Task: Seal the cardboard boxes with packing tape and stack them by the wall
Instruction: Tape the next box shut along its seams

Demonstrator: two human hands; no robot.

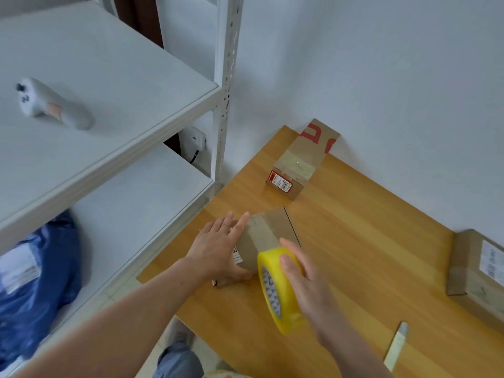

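A white metal shelving unit [109, 85] fills the left, with a blue plastic bag [35, 282] on a lower shelf. The wooden table [368, 241] stands in the corner beside it. One cardboard box [474, 271] with a white label lies at the table's right edge. A taped, red-printed box [302, 156] sits against the wall. A third box [261, 238] lies near the table's left edge. The left hand [218, 249] presses its side with straight, spread fingers. The right hand [308, 276] grips a yellow packing tape roll [278, 293] at the box's near end. A utility knife [396, 345] lies toward the table's front.
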